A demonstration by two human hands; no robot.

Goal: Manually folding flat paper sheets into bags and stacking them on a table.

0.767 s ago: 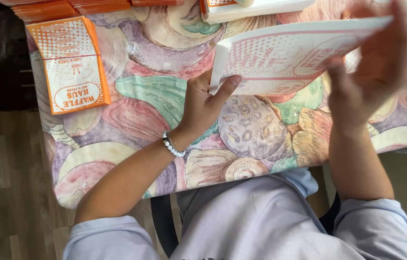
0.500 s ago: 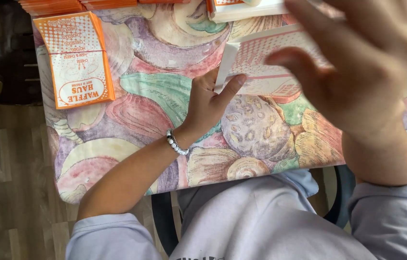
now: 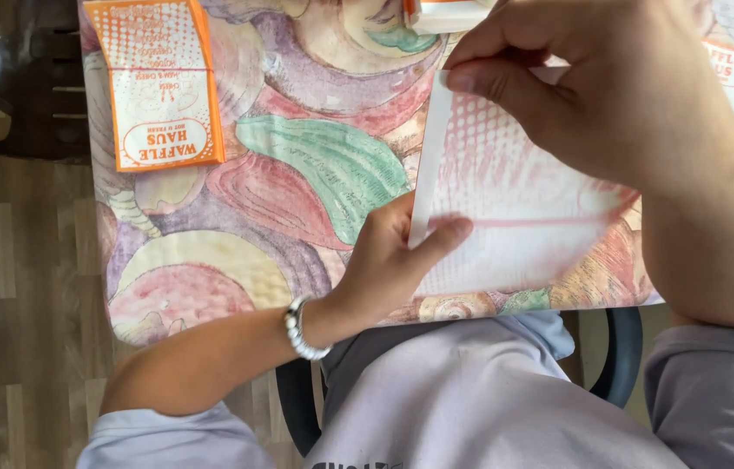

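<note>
Both hands pinch one paper bag (image 3: 515,217): left hand (image 3: 393,260) at lower edge, right hand (image 3: 610,95) at top fold (thin, light, creases easily; probably best gripped at the edges)

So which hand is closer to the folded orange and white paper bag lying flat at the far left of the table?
Left. The left hand sits nearer the flat orange bag, across bare tablecloth, pinching the white sheet. The right hand grips that sheet's top, farther away.

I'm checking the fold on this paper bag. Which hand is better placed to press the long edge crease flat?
Probably the right hand: its fingertips already pinch the folded strip at the paper bag's top, while the left hand pins the lower corner.
</note>
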